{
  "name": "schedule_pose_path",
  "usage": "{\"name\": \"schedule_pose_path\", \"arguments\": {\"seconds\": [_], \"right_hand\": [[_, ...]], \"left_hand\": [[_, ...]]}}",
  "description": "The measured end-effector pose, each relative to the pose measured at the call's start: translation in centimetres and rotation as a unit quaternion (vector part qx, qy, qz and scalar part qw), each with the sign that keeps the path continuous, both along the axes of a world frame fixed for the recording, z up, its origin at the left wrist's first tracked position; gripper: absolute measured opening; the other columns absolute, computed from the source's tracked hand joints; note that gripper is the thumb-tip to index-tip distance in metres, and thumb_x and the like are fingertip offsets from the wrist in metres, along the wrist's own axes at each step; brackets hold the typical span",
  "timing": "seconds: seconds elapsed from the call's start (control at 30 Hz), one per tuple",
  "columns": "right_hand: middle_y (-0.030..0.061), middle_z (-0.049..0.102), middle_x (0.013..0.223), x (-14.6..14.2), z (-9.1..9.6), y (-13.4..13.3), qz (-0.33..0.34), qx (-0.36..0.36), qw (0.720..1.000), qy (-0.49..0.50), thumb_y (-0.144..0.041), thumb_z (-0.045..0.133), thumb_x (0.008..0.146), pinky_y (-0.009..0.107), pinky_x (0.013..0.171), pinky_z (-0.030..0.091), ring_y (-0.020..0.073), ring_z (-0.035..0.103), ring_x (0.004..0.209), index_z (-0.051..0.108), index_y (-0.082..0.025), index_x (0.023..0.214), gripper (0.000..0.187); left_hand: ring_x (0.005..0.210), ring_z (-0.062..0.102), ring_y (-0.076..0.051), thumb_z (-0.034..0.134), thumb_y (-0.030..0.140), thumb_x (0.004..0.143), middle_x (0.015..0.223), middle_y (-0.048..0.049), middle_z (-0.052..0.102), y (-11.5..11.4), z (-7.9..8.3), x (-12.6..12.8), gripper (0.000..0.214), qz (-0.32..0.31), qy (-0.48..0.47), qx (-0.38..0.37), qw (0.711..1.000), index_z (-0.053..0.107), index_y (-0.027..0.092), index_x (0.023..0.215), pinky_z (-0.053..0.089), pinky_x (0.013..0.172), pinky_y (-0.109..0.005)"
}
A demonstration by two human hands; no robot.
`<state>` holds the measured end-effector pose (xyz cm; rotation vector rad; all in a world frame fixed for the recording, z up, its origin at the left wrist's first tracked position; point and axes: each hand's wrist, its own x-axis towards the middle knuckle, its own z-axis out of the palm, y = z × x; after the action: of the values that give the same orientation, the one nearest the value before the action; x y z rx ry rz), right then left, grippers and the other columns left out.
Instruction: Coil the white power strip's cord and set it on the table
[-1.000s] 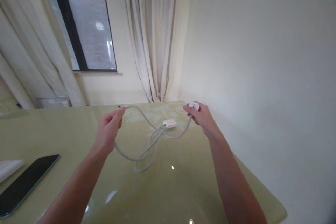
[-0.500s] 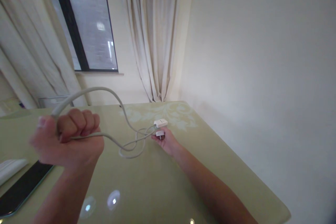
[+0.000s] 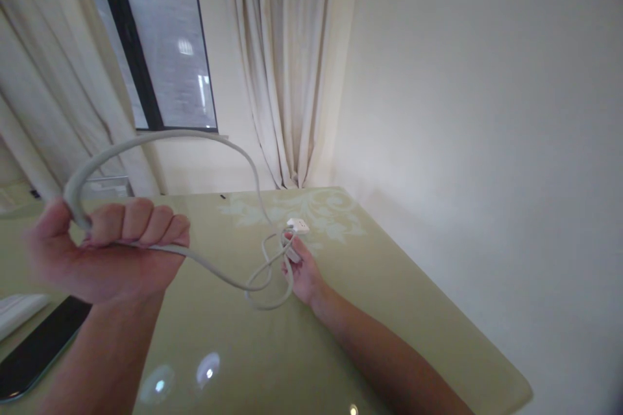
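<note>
My left hand [image 3: 104, 249] is raised close to the camera, its fingers wrapped in a fist round a white cable [image 3: 214, 142] that arches up and over toward the table's middle. My right hand [image 3: 300, 270] rests on the pale green glossy table [image 3: 341, 337], closed on the cable's loops and a small white plug. A white socket block [image 3: 298, 225] at the cable's end lies just beyond that hand. Loose loops of the cable [image 3: 265, 285] hang between my two hands.
A dark tablet or phone [image 3: 39, 350] lies at the table's left edge beside a white object [image 3: 17, 311]. Curtains [image 3: 287, 65] and a window [image 3: 160, 45] stand behind the table. A plain wall runs along the right.
My left hand has pulled the cable up and back toward me into a tall arch. My right hand has come left from the far corner down to the loops by the socket block.
</note>
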<state>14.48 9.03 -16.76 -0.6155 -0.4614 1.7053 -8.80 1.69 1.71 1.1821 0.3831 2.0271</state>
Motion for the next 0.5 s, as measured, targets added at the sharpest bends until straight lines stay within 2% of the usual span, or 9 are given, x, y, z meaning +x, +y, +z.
{"name": "schedule_pose_path", "arguments": {"seconds": [0.1,0.2,0.27,0.37,0.43,0.5], "right_hand": [[-0.002,0.068,0.078,0.4,0.1,0.2,-0.017,0.028,0.999,-0.021,-0.042,0.09,0.072,0.022,0.052,0.044,0.0099,0.052,0.057,0.07,-0.023,0.088,0.032],[-0.0019,0.061,0.067,0.7,-0.2,0.7,-0.036,0.03,0.997,-0.06,-0.049,0.088,0.071,0.024,0.053,0.044,0.0119,0.052,0.058,0.062,-0.022,0.073,0.038],[-0.0019,0.058,0.065,0.7,-0.5,1.1,-0.067,0.034,0.995,-0.068,-0.051,0.088,0.069,0.024,0.055,0.044,0.0125,0.053,0.059,0.059,-0.022,0.069,0.041],[-0.0011,0.06,0.065,0.5,-0.8,1.4,-0.126,0.04,0.987,-0.089,-0.05,0.089,0.065,0.025,0.053,0.042,0.0132,0.053,0.059,0.061,-0.022,0.069,0.04],[-0.0008,0.061,0.065,0.4,-1.0,1.5,-0.146,0.038,0.982,-0.112,-0.049,0.089,0.061,0.025,0.052,0.041,0.0132,0.053,0.059,0.063,-0.021,0.07,0.039],[-0.0011,0.061,0.064,0.4,-1.0,1.5,-0.147,0.039,0.98,-0.126,-0.05,0.089,0.061,0.024,0.051,0.04,0.0126,0.052,0.058,0.063,-0.02,0.068,0.04]], "left_hand": [[0.044,0.013,-0.01,0.062,0.059,0.084,0.053,0.0042,0.005,1.2,-0.2,0.0,0.071,-0.069,0.013,-0.041,0.997,0.014,0.02,0.05,0.019,0.038,-0.03],[0.043,0.019,-0.01,0.059,0.053,0.085,0.05,0.0036,0.012,3.2,-1.3,0.0,0.063,-0.052,0.029,-0.105,0.993,0.019,0.021,0.048,0.02,0.038,-0.029],[0.042,0.02,-0.01,0.052,0.05,0.087,0.049,0.0038,0.017,5.0,-2.6,-0.1,0.055,0.02,0.085,-0.17,0.982,0.023,0.023,0.049,0.021,0.038,-0.028],[0.041,0.022,-0.011,0.048,0.048,0.09,0.05,0.0048,0.026,7.4,-5.1,-0.6,0.041,0.171,0.198,-0.254,0.931,0.038,0.025,0.058,0.018,0.038,-0.027],[0.045,0.034,-0.014,0.054,0.047,0.09,0.053,0.002,0.04,8.4,-6.7,-0.8,0.033,0.221,0.253,-0.28,0.899,0.055,0.021,0.07,0.024,0.041,-0.027],[0.061,0.054,-0.023,0.061,0.043,0.088,0.066,-0.0065,0.057,8.7,-8.0,-0.7,0.03,0.275,0.328,-0.288,0.857,0.068,0.015,0.086,0.039,0.051,-0.031]]}}
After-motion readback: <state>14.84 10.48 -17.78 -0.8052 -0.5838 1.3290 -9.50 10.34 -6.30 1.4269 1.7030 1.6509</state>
